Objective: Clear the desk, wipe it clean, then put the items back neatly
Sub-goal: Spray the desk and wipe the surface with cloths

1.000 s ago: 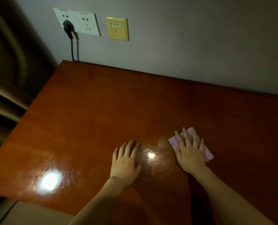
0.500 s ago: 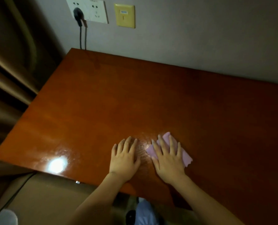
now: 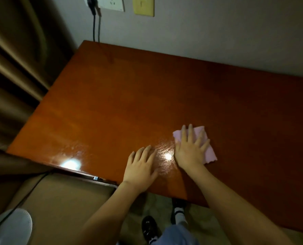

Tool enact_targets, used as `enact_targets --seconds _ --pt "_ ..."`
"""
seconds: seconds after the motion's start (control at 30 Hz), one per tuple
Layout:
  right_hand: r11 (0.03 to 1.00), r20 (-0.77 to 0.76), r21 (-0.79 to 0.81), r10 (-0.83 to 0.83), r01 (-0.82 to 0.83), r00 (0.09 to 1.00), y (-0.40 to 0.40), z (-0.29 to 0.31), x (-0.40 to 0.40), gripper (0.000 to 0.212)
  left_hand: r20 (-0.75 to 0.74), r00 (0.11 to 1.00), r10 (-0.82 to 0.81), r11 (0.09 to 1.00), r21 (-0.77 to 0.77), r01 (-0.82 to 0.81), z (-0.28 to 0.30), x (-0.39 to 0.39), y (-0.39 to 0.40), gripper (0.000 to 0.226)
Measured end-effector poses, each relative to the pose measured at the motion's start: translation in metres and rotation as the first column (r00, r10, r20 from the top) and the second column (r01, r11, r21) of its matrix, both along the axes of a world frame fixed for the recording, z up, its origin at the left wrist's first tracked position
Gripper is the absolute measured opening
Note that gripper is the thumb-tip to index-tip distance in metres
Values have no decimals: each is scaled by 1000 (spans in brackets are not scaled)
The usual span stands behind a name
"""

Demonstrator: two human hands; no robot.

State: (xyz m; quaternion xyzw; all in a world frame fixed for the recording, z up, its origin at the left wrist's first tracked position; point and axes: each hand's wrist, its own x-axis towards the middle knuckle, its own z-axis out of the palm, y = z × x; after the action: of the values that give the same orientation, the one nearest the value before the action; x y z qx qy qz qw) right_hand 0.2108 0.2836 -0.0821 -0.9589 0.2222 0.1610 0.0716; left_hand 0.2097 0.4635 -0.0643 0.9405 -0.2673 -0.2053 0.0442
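Observation:
The glossy reddish-brown desk (image 3: 129,96) carries no items on its visible top. My right hand (image 3: 190,149) lies flat with spread fingers on a pink cloth (image 3: 210,152), pressing it to the desk near the front edge. Cloth corners stick out beyond the fingers and to the right of the palm. My left hand (image 3: 142,165) rests palm down on the bare wood just left of it, fingers apart, holding nothing. Wet streaks shine between the two hands.
A white wall socket (image 3: 110,3) with a black plug and cable (image 3: 94,27) and a yellow wall plate (image 3: 143,6) sit above the desk's far left corner. Brown curtains (image 3: 14,68) hang on the left. My shoes (image 3: 148,227) show below the desk's front edge.
The right hand slid the pink cloth left toward the left hand, then back right and farther from me. The left hand stayed put. The view shifted down and left.

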Motion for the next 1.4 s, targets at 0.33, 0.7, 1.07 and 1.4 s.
enact_targets --seconds 0.33,0.7,1.07,1.4 --pt "972 -49 34 235 -234 971 -2 -4 -112 60 -54 985 162 986 52 -159 7 -21 -6 69" --pt "999 -18 -13 47 -47 999 -17 2 -51 65 -60 979 193 980 59 -190 9 -24 -21 67" --pt "988 -32 10 157 -157 987 -48 -12 -127 57 -45 984 171 983 75 -167 9 -7 -59 68" --pt "996 32 -11 -86 86 996 -83 -3 8 63 -12 998 67 997 42 -67 6 17 -70 68"
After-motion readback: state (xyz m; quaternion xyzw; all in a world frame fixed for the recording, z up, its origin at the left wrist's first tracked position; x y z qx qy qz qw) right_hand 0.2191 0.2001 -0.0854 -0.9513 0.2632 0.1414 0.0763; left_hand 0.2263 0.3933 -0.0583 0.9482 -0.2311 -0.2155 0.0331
